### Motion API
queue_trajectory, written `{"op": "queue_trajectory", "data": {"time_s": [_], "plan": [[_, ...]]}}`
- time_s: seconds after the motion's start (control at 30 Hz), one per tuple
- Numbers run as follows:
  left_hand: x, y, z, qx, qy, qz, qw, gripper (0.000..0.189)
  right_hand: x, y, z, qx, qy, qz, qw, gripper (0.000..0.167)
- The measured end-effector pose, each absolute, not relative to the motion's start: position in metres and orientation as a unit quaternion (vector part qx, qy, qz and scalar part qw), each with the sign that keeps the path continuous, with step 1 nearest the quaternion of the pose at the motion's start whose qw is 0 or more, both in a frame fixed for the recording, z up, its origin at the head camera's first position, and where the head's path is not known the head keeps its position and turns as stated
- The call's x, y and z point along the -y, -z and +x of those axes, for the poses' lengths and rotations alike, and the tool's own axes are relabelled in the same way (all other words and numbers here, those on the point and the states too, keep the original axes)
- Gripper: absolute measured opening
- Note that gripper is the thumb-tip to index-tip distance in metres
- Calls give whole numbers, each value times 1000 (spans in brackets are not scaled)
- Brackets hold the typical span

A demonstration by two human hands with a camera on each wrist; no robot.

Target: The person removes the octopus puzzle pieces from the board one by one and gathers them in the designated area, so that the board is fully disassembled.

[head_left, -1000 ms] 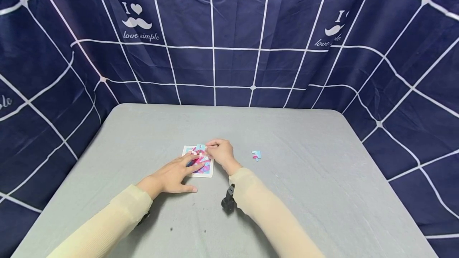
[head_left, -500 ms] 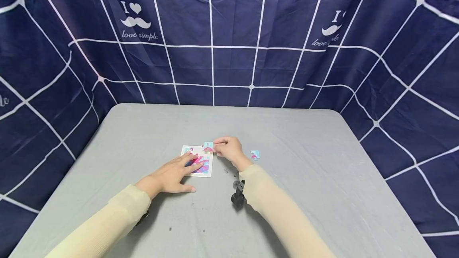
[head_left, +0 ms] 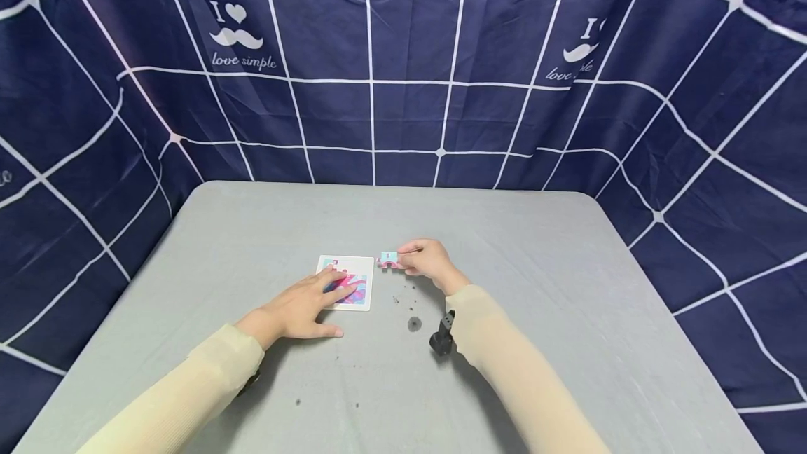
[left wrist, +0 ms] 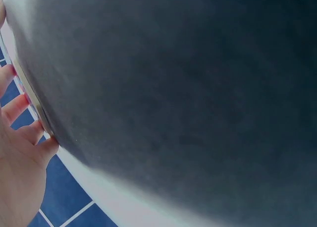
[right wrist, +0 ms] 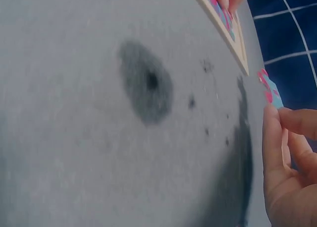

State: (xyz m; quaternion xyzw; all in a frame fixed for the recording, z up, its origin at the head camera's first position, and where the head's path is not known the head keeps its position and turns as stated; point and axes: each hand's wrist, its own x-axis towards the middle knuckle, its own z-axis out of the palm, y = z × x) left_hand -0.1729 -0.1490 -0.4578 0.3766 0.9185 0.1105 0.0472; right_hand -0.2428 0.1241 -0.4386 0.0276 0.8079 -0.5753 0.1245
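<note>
A small white-framed jigsaw puzzle (head_left: 361,291) with a pink, purple and blue picture lies left of centre; its upper part shows bare white backing. My left hand (head_left: 301,308) rests on it, fingers spread over the picture and thumb on the table. Beyond the frame's right edge, my right hand (head_left: 431,262) pinches a light-blue and pink jigsaw piece (head_left: 389,259) between thumb and fingers. In the right wrist view this jigsaw piece (right wrist: 270,89) sticks out past the fingertips, beside the frame's corner. The left wrist view shows the left fingertips along the frame's edge.
The grey table (head_left: 517,251) has a dark round stain (head_left: 414,324) and several small specks between the arms. Dark blue cloth (head_left: 403,118) with white lines hangs behind the table and at both sides. A black wrist camera (head_left: 443,335) sits under the right sleeve.
My right hand has lifted the jigsaw piece off the puzzle's upper part and carried it right. The loose piece seen earlier at the right is now hidden by that hand. The left hand stays put.
</note>
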Motion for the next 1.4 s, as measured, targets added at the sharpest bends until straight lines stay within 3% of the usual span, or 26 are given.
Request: {"op": "queue_trajectory", "data": {"time_s": [0.73, 1.4], "plan": [[148, 458, -173, -919, -108, 375, 48, 80, -164, 435, -241, -803, 571, 52, 162, 23], [148, 457, -173, -919, -111, 376, 49, 80, -171, 439, -240, -813, 553, 67, 168, 20]]}}
